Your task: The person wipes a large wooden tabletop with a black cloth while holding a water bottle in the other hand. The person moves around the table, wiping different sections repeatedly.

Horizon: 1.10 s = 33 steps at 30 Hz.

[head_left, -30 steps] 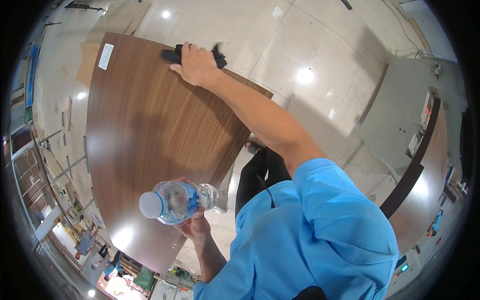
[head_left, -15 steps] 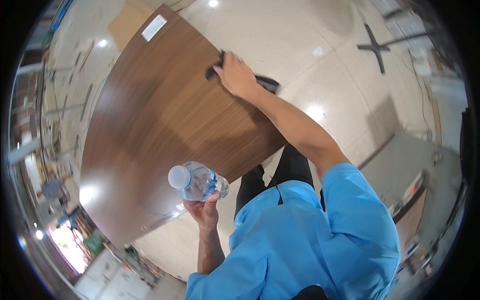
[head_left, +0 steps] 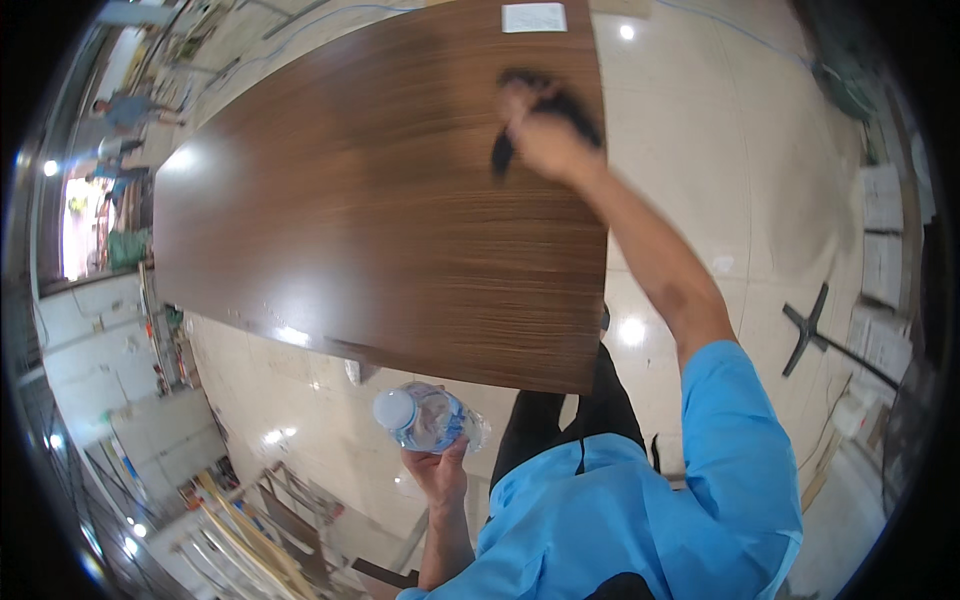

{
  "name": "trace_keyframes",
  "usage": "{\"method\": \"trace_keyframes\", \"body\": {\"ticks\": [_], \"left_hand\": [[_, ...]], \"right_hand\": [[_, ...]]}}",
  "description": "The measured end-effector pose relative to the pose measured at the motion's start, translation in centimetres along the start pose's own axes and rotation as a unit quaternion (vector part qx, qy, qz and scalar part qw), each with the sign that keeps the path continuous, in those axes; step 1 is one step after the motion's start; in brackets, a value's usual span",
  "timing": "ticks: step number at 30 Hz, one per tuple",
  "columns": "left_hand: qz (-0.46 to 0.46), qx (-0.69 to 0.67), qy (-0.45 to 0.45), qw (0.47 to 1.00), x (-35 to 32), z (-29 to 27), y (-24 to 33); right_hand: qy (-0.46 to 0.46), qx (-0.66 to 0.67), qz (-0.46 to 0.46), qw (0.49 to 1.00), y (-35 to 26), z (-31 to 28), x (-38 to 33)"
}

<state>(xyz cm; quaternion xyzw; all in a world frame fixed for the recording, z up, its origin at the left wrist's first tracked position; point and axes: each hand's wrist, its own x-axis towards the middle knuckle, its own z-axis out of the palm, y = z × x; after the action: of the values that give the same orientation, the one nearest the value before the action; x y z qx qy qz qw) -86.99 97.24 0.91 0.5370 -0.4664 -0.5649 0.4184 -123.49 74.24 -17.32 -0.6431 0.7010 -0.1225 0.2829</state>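
A clear plastic bottle (head_left: 432, 418) with a white cap and a bluish label is gripped in my left hand (head_left: 438, 470), tilted, just off the near edge of a brown wood-grain table top (head_left: 400, 240). On that top, close to its right edge, my right hand (head_left: 545, 140) presses a dark cloth (head_left: 502, 150). Motion smears the fingers there, but the cloth bunches around and under them. A white paper label (head_left: 534, 18) lies on the far end of the table.
A black cross-shaped stand base (head_left: 808, 330) is on the tiled floor to the right. White boxes (head_left: 882, 270) line the right side. Long frames and boards (head_left: 270, 530) lean at the lower left. Farther off on the left are people (head_left: 125, 110).
My view has turned, so the table now runs away from me. My right hand has moved with the cloth from the table's edge onto its surface. The bottle stays in my left hand.
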Motion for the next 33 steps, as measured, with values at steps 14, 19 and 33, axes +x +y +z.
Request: {"method": "trace_keyframes", "body": {"ticks": [14, 19, 33], "left_hand": [[-0.001, -0.038, 0.088, 0.995, -1.7, -1.4, -4.9], [-0.005, -0.051, 0.115, 0.992, -3.1, -3.2, -6.2], [0.039, -0.040, 0.055, 0.997, -0.5, 1.7, -3.4]], "right_hand": [[0.085, 0.027, -0.423, 0.902, -19.3, 11.2, 7.5], [0.301, -0.197, -0.150, 0.921, -2.8, -2.6, 13.6], [0.215, -0.248, 0.037, 0.944, 2.9, -0.2, -6.1]]}}
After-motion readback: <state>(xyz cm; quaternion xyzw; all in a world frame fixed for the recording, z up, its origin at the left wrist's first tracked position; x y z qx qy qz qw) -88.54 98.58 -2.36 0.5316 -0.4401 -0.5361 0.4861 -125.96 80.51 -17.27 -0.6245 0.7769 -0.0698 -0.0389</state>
